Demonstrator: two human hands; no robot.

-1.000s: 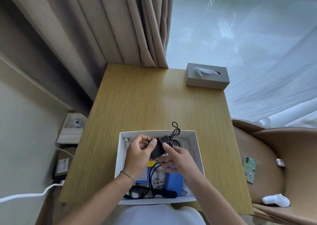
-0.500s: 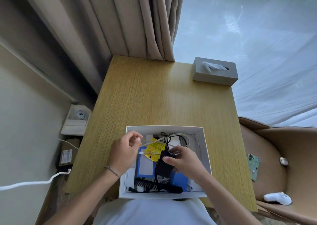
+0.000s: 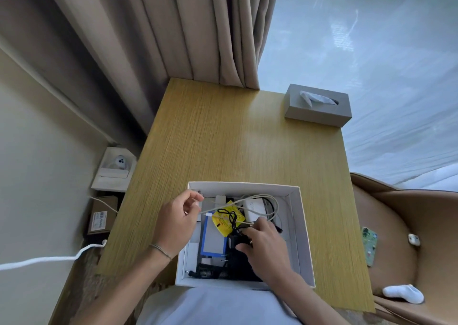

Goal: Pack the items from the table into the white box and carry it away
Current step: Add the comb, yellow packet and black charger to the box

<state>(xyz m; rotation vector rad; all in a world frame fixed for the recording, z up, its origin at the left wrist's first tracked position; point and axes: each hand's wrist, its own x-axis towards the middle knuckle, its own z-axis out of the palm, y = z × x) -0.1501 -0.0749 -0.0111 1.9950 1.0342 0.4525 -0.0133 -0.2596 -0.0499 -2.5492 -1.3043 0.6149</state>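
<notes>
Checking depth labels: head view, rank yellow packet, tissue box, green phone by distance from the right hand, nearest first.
1. Yellow packet, inside the white box, just left of the right hand.
2. Green phone, on the brown chair to the right.
3. Tissue box, at the table's far right corner.

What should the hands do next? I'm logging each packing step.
Probably tuck the pale cable down: the left hand pinches its end above the white box, while the right hand presses the black adapter inside.

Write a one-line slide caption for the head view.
Both hands tuck cables into the white box on the wooden table.
</notes>
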